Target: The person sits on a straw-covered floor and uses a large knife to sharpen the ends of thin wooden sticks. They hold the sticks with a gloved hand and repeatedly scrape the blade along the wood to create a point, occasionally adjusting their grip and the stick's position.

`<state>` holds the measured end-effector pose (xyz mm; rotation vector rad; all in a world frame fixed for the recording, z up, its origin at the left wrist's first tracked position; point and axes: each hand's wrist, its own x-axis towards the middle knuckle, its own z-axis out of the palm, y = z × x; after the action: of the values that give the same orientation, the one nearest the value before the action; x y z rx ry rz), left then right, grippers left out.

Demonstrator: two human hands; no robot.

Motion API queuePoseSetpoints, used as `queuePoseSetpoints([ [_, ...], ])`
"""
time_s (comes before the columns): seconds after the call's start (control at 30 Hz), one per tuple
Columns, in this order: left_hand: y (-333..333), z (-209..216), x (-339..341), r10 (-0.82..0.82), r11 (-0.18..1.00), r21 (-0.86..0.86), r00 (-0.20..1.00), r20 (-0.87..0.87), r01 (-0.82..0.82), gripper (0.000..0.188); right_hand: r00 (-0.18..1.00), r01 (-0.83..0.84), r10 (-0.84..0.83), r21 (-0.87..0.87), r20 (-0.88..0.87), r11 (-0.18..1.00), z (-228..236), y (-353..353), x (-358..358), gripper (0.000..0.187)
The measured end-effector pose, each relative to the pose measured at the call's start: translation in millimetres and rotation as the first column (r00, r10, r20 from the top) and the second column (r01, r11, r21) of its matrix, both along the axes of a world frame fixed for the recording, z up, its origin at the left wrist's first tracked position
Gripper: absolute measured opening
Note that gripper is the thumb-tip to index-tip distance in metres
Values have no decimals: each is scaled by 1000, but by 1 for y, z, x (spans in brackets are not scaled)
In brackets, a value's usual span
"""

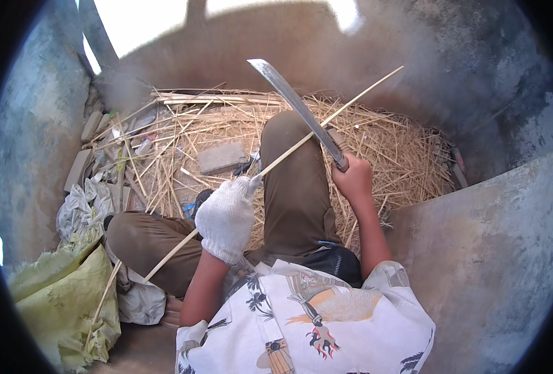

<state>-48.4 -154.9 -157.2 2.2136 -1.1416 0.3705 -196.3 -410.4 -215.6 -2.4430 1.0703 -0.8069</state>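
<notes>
Long, thin, pale wood-like strip [287, 154] runs diagonally across the raised brown-trousered knee [292, 193], gripped by the left hand [228, 215] in a white knitted glove [226, 234]; its far tip [396, 71] projects free over straw-coloured litter [407, 149]. The bare right hand [354, 181] grips a curved grey-metal knife [298, 106], its blade [279, 84] crossing the strip. A weathered grey slab [476, 249] bounds the right, well apart.

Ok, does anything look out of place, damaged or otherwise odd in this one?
A mismatch: the left grip, around the pale stick, wears a white glove, while the right grip, around the long knife, is bare. At lower left, the yellow-green sack looks ragged. Loose slivers lie scattered untidily around a brick.
</notes>
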Motion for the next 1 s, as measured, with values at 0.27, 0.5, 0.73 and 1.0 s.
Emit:
queuePoseSetpoints([
  [0.27, -2, -1, 1, 4, 1000, -4, 1000, 17, -4, 9, 998, 53, -54, -20, -16, 998, 2, -8, 4, 20],
  [0.5, 0, -2, 1, 0, 1000, 3, 1000, 1, 0, 7, 999, 46, -46, 6, -30, 999, 9, -6, 6, 18],
  [0.73, -1, -1, 3, 15, 1000, 25, 1000, 21, -16, 7, 994, 106, -105, 148, -13, 983, 17, -19, 12, 20],
  [1.0, 0, -2, 2, 21, 1000, 21, 1000, 21, -22, 10, 994, 104, -101, 80, -43, 991, 11, -32, 7, 22],
])
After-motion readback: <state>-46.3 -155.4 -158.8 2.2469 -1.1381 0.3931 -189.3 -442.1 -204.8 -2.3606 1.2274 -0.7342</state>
